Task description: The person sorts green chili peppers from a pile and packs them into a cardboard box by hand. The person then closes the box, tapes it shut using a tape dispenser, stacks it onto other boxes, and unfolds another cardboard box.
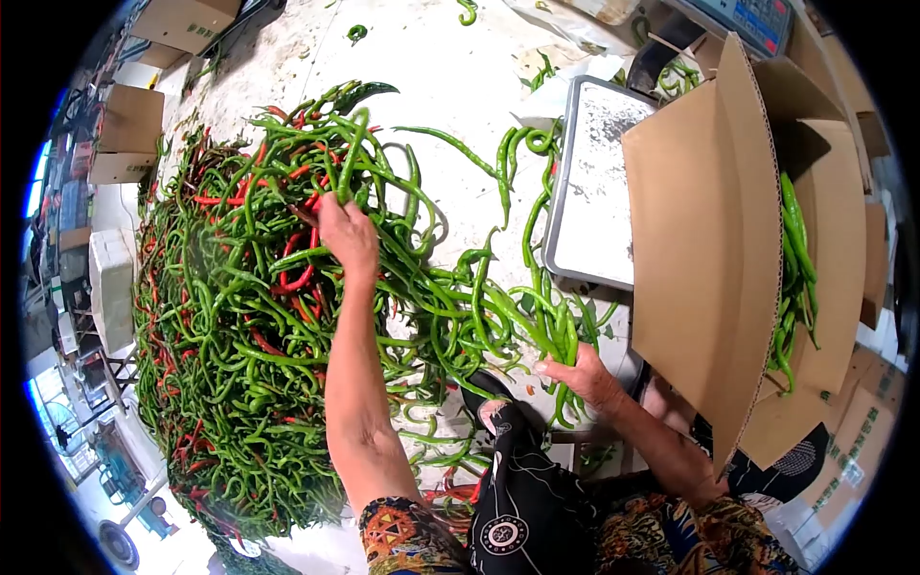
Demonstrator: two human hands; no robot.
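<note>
A large heap of green and red chili peppers (259,316) covers the left and middle of the white surface. My left hand (347,235) reaches into the upper part of the heap, its fingers closed round a long green pepper (351,158). Lower right, my right hand (583,379) grips a bunch of long green peppers (551,331) that points up and left over looser ones. Some fingertips of both hands are hidden by peppers. An open cardboard box (700,259) with green peppers (793,268) inside stands right of my right hand.
A scale (599,182) with a grey-rimmed white plate lies against the box's left side, its display (752,21) at the top right. Loose peppers lie between heap and scale. More cartons (129,134) stand at the far left. A patterned black cloth covers my lap.
</note>
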